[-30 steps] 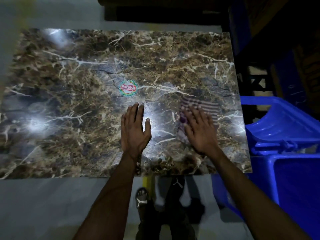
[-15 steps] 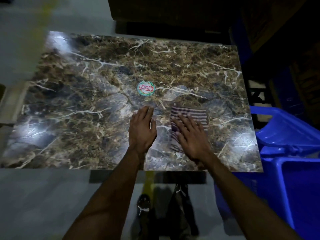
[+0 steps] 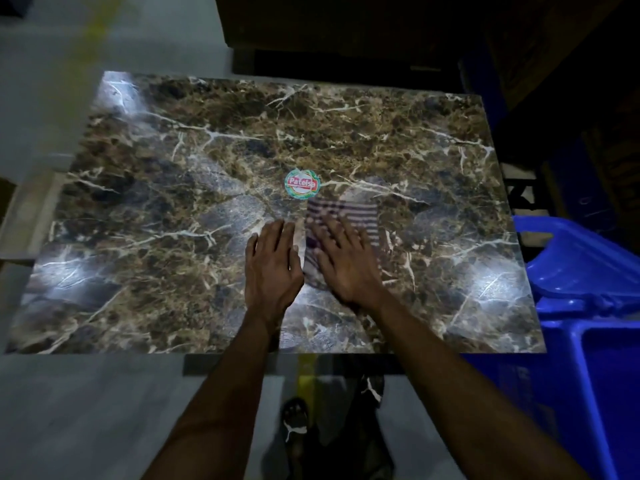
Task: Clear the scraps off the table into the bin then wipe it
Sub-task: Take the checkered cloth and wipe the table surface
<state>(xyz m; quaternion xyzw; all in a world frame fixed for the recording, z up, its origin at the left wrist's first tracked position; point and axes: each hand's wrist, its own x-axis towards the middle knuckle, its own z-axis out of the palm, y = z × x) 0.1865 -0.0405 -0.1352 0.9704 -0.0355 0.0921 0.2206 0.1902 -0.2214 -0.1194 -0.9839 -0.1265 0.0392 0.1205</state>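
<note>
Sticker (image 3: 301,183) reads "Patelsa", just beyond fingertips | R hand (image 3: 346,263) flat, fingers spread, pressing striped cloth (image 3: 349,213) on marble table (image 3: 173,209) | L hand (image 3: 272,265) flat beside it | blue bin (image 3: 588,306) right of R hand, contents unseen

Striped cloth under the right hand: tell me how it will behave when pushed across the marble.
The striped cloth probably slides easily, since the glossy marble-pattern table looks slick. It lies thin and flat under the right hand, so it is likely floppy and may bunch.
</note>
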